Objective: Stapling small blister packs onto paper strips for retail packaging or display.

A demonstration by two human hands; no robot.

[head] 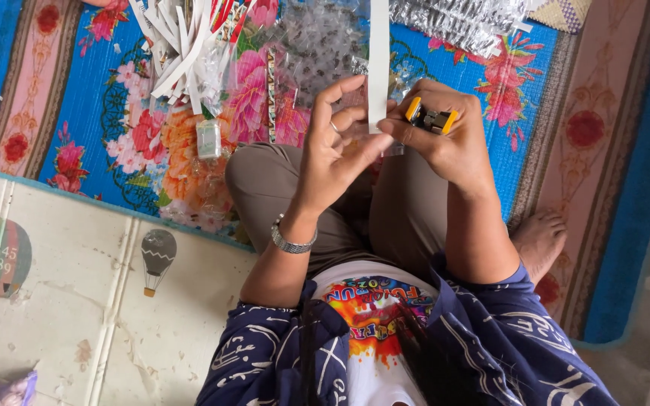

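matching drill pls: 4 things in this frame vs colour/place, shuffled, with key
Things:
1. paper strip
2. stapler-like tool
3. wristband
4. floor mat

Descriptions:
A. blue with pink and orange flowers
B. silver, on the left wrist
C. white, pinched upright between both hands
D. yellow and dark, in the right hand

Pairs: 1-C, 2-D, 3-B, 4-A. The left hand touches the strip with its fingertips.

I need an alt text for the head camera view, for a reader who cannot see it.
A seated person's left hand and right hand hold a white paper strip; the right hand also grips a small yellow and black tool. Beyond lie a floral mat, a paper strip pile and clear plastic bags.
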